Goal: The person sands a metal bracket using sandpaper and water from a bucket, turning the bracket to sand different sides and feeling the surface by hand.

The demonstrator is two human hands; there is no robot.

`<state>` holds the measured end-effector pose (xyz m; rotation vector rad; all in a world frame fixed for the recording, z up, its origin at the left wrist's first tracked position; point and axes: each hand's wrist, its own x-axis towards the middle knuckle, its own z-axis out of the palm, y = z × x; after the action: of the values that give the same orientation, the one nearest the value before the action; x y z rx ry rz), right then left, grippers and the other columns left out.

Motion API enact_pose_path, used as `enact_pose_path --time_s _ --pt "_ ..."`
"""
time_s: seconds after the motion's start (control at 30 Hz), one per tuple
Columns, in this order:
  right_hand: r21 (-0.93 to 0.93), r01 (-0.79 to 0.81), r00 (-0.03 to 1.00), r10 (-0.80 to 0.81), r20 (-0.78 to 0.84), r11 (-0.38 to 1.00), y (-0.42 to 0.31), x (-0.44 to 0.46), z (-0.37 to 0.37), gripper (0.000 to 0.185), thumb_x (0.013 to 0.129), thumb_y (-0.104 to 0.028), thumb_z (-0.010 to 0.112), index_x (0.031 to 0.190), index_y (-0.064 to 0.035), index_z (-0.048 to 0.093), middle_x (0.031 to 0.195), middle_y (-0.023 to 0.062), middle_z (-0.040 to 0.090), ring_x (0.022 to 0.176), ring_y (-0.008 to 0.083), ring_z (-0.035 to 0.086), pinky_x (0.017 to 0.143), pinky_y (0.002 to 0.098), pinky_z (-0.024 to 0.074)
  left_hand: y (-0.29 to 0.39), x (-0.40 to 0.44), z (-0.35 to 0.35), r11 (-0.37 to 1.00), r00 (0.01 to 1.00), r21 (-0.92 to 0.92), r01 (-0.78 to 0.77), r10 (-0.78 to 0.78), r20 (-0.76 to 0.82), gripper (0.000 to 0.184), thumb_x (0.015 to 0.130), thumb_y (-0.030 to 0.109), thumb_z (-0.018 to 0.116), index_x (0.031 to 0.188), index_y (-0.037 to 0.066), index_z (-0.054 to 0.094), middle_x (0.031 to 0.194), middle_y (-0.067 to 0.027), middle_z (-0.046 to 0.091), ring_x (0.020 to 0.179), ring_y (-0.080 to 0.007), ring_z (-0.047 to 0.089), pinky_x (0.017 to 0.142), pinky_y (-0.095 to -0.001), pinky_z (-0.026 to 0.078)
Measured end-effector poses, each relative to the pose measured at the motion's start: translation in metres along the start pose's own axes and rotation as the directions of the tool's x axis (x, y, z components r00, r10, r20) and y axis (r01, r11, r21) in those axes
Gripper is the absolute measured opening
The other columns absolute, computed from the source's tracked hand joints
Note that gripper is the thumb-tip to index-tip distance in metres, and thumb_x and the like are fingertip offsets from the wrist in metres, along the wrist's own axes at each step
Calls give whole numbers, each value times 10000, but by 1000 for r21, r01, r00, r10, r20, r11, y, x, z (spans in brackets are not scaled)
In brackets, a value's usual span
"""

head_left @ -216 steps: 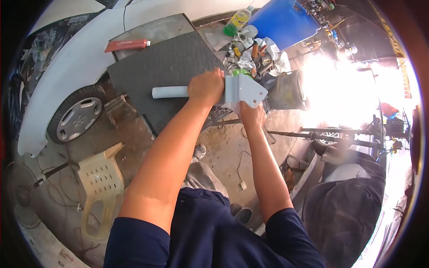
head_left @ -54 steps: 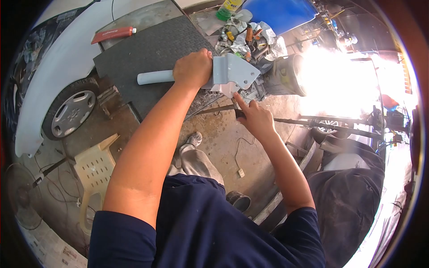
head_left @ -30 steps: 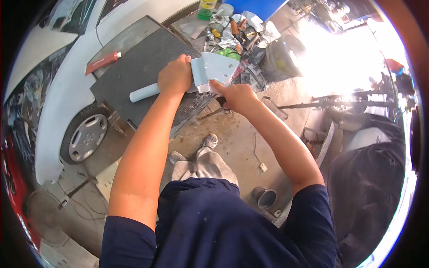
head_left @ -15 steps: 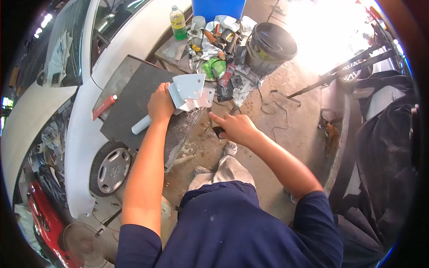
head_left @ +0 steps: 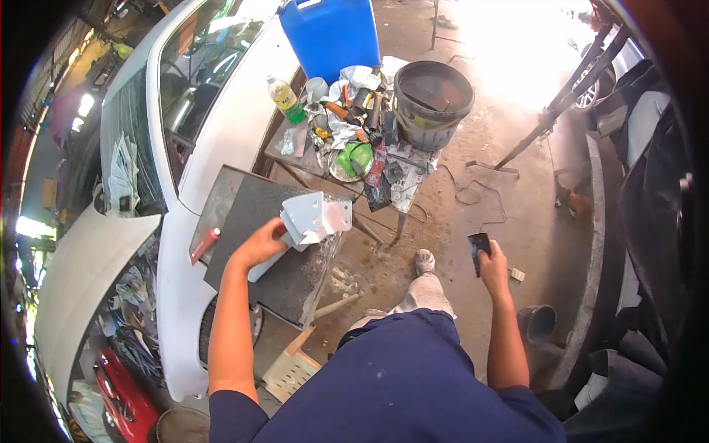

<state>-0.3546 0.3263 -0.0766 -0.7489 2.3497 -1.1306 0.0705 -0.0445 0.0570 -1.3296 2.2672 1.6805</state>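
Observation:
My left hand (head_left: 264, 242) has its fingers around the light grey metal bracket (head_left: 304, 220), which has drilled plates and a tube end. The bracket is over the dark mat-topped table (head_left: 295, 284), at its upper right part. Away to the right, above the floor, my right hand (head_left: 493, 264) grips a small flat black object (head_left: 478, 251), with the thumb lying on its face. A red tube (head_left: 204, 246) lies at the table's left edge, left of the bracket.
A cluttered stand (head_left: 283, 140) holds a green-liquid bottle (head_left: 286, 101), rags and tools. Beside these are a black bucket (head_left: 432, 111) and a blue container (head_left: 330, 40). A white car (head_left: 181, 295) stands left, a plastic chair (head_left: 292, 376) below, and a small pot (head_left: 539, 323) at right.
My right hand has moved away from the bracket, to the right and down, and the black object in it now shows clearly. The view has turned, and the bracket appears lower in it.

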Motion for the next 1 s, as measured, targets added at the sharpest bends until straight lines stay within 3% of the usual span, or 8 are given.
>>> enact_pose_path --time_s 0.23,0.4,0.47,0.57,0.67,0.77,0.87,1.0 --pt "-29 407 913 -408 -26 913 -98 120 -4 203 975 -101 608 1154 -4 611 1096 247 675 1027 469 644 854 501 513 49 11 18 904 945 318 285 -320 64 749 761 137 814 1436 -30 536 1389 -217 659 1333 -330 597 1141 -389 430" --pt "-105 621 777 -628 -51 777 -219 258 -4 183 1024 -138 551 1190 -64 580 1125 204 684 1007 454 661 841 536 530 29 2 21 947 956 206 245 -202 -212 557 825 54 670 1372 -4 587 1403 -231 590 1366 -417 502 1170 -452 397" --pt "-252 614 777 -629 24 748 -247 315 11 218 1023 -120 531 1232 -106 594 1144 201 705 1024 423 690 853 541 544 36 -9 26 912 896 275 305 -177 -406 512 842 13 608 1354 13 602 1417 -210 578 1370 -400 493 1172 -448 391" --pt "-522 524 838 -298 456 674 -270 383 38 278 1008 -88 515 1274 -75 597 1175 225 718 1067 406 714 885 528 562 50 -17 46 881 778 240 407 -197 -597 520 849 -24 556 1362 48 606 1416 -167 581 1368 -361 504 1162 -437 397" --pt "-592 532 822 -203 532 605 -224 432 94 328 984 -60 512 1300 -7 580 1197 266 711 1120 424 709 923 516 571 43 -28 70 926 683 93 365 -199 -702 524 857 -27 565 1371 64 609 1398 -155 587 1357 -342 514 1151 -429 407" --pt "-594 596 769 -170 616 541 -219 438 91 357 972 -100 558 1296 48 567 1187 269 714 1127 442 704 948 513 572 42 -27 78 943 619 29 332 -195 -761 448 918 -12 565 1353 70 631 1387 -151 599 1310 -296 571 1101 -403 456" --pt "-596 455 872 -197 448 661 -251 425 55 422 929 -93 593 1328 39 548 1191 285 704 1163 438 685 953 506 561 31 -14 71 964 569 17 267 -143 -809 354 981 41 574 1326 60 652 1318 -148 647 1246 -273 626 1061 -378 488" --pt "-181 471 839 -375 395 863 -224 440 11 425 867 -47 580 1289 -57 637 1182 262 710 1128 403 685 958 467 524 8 21 55 989 541 -32 143 -105 -835 269 1063 159 567 1278 39 677 1097 -121 718 1057 -246 696 947 -351 533"
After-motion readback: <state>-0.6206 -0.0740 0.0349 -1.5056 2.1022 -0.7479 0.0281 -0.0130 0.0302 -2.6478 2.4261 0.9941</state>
